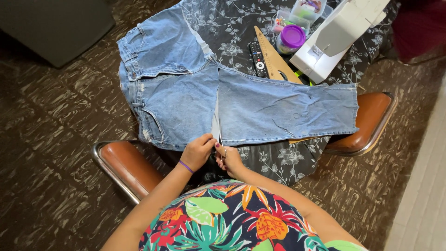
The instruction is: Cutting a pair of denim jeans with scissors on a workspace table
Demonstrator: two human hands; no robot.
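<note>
Jeans (pixel 195 88) of faded blue denim lie spread flat across a table covered by a black cloth with a pale floral print (pixel 278 162). Head view, the only one supplied: the waistband and pockets sit toward the left, and one leg (pixel 288 109) runs out to the right, its hem reaching past the table edge above a brown chair seat (pixel 371 118). A cut line runs across the leg from the far side to the near edge, with a narrow gap open between the two denim portions.

Left hand (pixel 197 151) is curled at the near edge of the denim, fingers pinching the fabric just left of the cut; a purple band sits on its wrist. Right hand (pixel 230 160) is closed just beside it, directly below the cut, gripping a small metal tool, apparently scissors (pixel 220 142), whose tip meets the gap. The tool's full shape is mostly hidden by the fingers.

Beyond the jeans, on the far part of the table: a wooden triangular ruler (pixel 272 58) partly under the denim, a black remote control (pixel 257 58) touching it, a clear jar with a purple lid (pixel 291 38), clear plastic boxes of small coloured items (pixel 304 9), and a white sewing machine (pixel 337 35). A second brown chair seat with a chrome frame (pixel 127 167) stands at the near left. The floor is dark and patterned.
</note>
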